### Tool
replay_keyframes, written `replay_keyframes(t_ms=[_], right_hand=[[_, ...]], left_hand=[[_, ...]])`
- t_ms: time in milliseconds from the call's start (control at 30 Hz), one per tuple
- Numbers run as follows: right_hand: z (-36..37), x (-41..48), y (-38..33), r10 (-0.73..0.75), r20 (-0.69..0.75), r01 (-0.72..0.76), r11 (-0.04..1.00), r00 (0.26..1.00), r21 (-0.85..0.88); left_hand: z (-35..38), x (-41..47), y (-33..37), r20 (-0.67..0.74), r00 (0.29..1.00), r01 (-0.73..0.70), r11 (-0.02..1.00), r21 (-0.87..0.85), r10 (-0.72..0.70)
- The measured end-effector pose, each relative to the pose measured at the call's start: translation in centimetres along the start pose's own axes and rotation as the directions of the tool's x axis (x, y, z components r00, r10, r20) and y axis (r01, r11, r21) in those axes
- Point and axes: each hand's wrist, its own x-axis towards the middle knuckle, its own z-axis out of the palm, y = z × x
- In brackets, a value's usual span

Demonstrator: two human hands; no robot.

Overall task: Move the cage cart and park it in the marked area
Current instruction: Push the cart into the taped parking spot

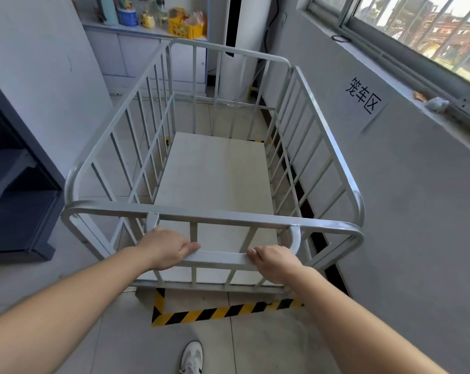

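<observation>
The cage cart (pixel 333 147), a white barred metal frame with a pale flat deck, stands in front of me along the right wall. Both my hands grip its push handle (pixel 220 257): my left hand (pixel 166 248) on the left end, my right hand (pixel 275 261) on the right end. Yellow-and-black floor tape (pixel 217 311) marks the area; its near edge and left corner show just behind the cart's near end, and a bit of tape shows at the far end. A paper sign (pixel 364 95) with black characters hangs on the right wall.
A dark blue shelf unit (pixel 17 184) stands close on the left. Low cabinets (pixel 136 55) with bottles and a yellow crate line the back wall, beside a white upright unit (pixel 244 28). A window ledge (pixel 428 103) runs along the right. My white shoe (pixel 192 357) is below.
</observation>
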Motion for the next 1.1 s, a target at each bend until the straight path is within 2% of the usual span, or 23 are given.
replay_keyframes(t_ms=[133,333,500,767,1100], right_hand=[[-0.6,0.7,0.6,-0.028,0.098,0.027,0.999,0.995,0.017],[-2.0,1.5,0.9,-0.103,0.273,0.097,0.995,0.957,0.035],[-2.5,2.2,0.8,-0.093,0.384,0.078,0.995,0.919,0.056],[-2.5,2.7,1.3,-0.135,0.423,0.126,0.991,0.896,0.049],[-2.9,3.0,2.2,-0.277,0.462,0.272,0.959,0.842,0.079]], left_hand=[[-0.4,0.7,0.3,0.146,0.989,-0.016,0.998,0.062,0.007],[-1.2,2.4,0.5,0.332,0.943,-0.022,1.0,0.006,0.019],[-1.7,2.6,0.9,0.465,0.885,0.016,0.999,-0.048,0.008],[-2.4,2.4,1.6,0.48,0.877,0.024,0.999,-0.032,-0.006],[-1.5,2.5,1.6,0.465,0.885,0.011,0.998,-0.055,0.016]])
